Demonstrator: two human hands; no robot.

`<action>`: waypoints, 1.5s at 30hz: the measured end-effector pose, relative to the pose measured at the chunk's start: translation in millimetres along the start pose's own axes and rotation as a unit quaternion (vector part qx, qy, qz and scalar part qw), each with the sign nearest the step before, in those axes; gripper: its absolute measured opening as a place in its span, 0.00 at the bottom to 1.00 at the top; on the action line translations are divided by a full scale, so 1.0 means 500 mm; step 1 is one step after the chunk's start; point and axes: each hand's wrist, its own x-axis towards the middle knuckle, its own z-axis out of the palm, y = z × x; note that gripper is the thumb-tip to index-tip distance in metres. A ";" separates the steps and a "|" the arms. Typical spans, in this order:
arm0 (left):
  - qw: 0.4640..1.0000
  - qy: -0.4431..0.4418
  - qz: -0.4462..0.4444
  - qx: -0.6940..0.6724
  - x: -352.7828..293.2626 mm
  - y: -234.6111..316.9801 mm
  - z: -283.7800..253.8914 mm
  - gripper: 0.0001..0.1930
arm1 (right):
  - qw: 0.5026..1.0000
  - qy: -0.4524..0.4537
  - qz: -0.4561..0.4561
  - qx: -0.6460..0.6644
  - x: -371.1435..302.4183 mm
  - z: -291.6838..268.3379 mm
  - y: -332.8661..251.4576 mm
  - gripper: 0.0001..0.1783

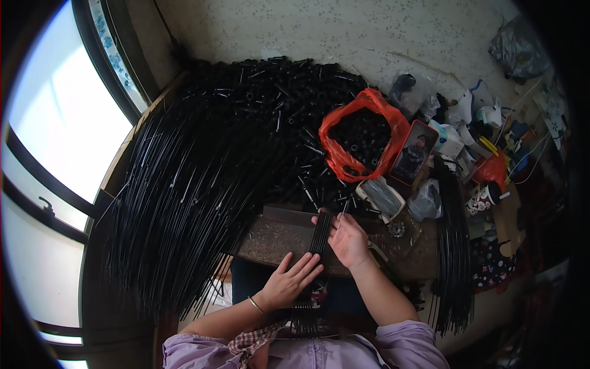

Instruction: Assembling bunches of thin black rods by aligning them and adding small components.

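A flat row of thin black rods [321,235] lies side by side between my hands, over the near part of the worn work board [270,241]. My left hand [289,280] has its fingers stretched out, their tips resting against the near end of the row. At the far end my right hand [348,243] is closed around the rods, with a fingertip showing on their left side. A thin, shiny sliver [345,207] stands up by the right fingertips; whether it is held is too small to tell. The rods run down toward my lap.
Long black rods [184,197] fill the left, below a heap of short black tubes [270,86]. Beyond my right hand are a red plastic bag [330,157] of black parts, a phone [413,154] and a tray of thin pins [382,198]. Another rod bundle [453,246] hangs at right.
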 end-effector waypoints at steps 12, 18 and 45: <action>0.999 -0.027 -0.001 0.031 0.010 0.007 -0.030 0.41 | 0.427 -0.209 -0.344 -0.810 -0.012 0.016 -0.047 0.08; 0.999 -0.013 -0.001 0.046 0.009 0.008 -0.022 0.41 | 0.435 -0.222 -0.350 -0.799 0.006 0.004 -0.034 0.08; 0.999 0.016 -0.028 0.039 0.005 0.022 -0.026 0.44 | 0.299 -0.279 -0.452 -0.793 0.046 -0.003 -0.008 0.11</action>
